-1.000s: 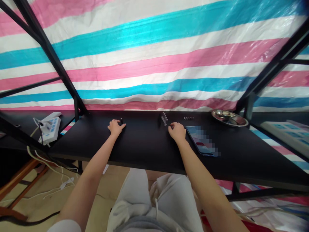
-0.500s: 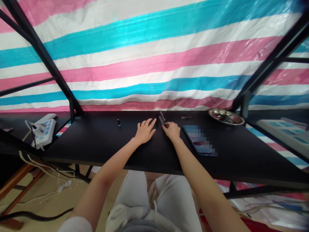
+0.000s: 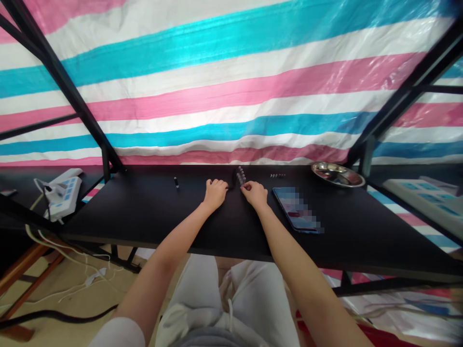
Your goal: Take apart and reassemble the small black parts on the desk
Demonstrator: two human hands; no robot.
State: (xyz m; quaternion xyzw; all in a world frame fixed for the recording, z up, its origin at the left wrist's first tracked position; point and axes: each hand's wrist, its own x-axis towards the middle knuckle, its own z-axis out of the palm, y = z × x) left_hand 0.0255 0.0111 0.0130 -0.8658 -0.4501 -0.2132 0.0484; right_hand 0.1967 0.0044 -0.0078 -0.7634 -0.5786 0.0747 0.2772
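Observation:
My left hand point(image 3: 216, 193) rests on the black table with its fingers curled and the fingertips pinched at the near end of a narrow black object point(image 3: 234, 178), whose kind is hard to make out against the dark top. Just right of that object runs a row of small, greyish, shiny pieces point(image 3: 241, 174), pointing away from me. Thumb and fingers of my right hand point(image 3: 255, 194) are pressed together at the near end of this row. What lies between those fingertips is too small to tell.
Several tiny pieces point(image 3: 278, 176) lie in a line behind a phone point(image 3: 294, 209). A round metal dish point(image 3: 338, 174) stands at the back right. On the left are a small black-and-white cylinder point(image 3: 176, 182) and a power strip point(image 3: 67, 200). Black frame posts point(image 3: 85, 118) flank the table.
My left hand's spread fingers have curled in and closed at the narrow black object. My right hand keeps its pinch at the row, almost in the same spot. The view has shifted slightly.

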